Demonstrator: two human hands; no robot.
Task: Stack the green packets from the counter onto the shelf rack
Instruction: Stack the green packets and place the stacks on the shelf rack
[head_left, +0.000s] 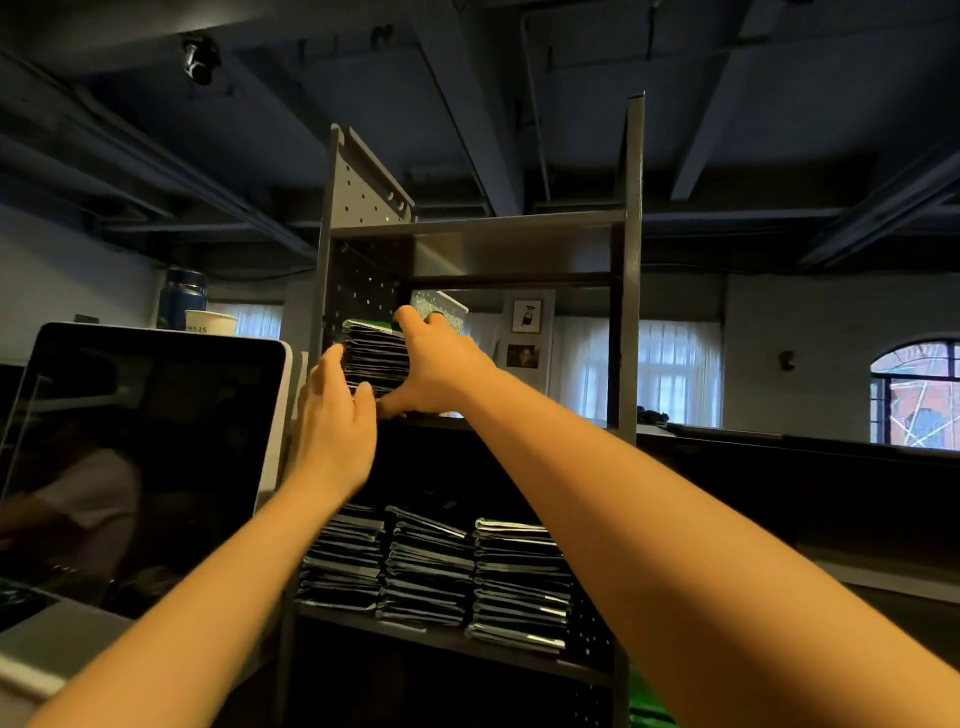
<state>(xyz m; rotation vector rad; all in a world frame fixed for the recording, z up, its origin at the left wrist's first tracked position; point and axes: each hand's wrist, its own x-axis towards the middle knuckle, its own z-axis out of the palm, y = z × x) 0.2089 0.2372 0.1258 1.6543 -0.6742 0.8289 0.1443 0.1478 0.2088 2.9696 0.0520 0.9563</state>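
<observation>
Dim, shadowed interior throughout the shelf rack (626, 312), so little colour readable on the packets: only a sliver of green along the top of the upper stack (375, 358), the rest showing as dark layered edges. Right portion of that stack hidden behind the right hand (441, 366); base of it masked by the thumb and by the left hand (335, 421). Hard to tell whether a separate packet sits under the right fingers or simply the topmost of the pile. Behind the fingertips, a pale speckled box (441, 310), partly covered. Lower down, three more stacks (436, 566) side by side on the lower shelf, their left end cut by the left forearm and their upper rear lost in blackness. Bottom of the rack too dark to make out. Right hand spread wide, fingers draped over the top of the upper stack, thumb stretched low along the shelf edge at its foot. Left hand open with fingers held together and upright, pressed flat against the stack's near left side. Stack thus bracketed between both hands, on the middle shelf, tight to the perforated left panel. At left, a dark blank screen (140, 462), a paper cup (210, 322) and a blue bottle (182, 299) behind it.
</observation>
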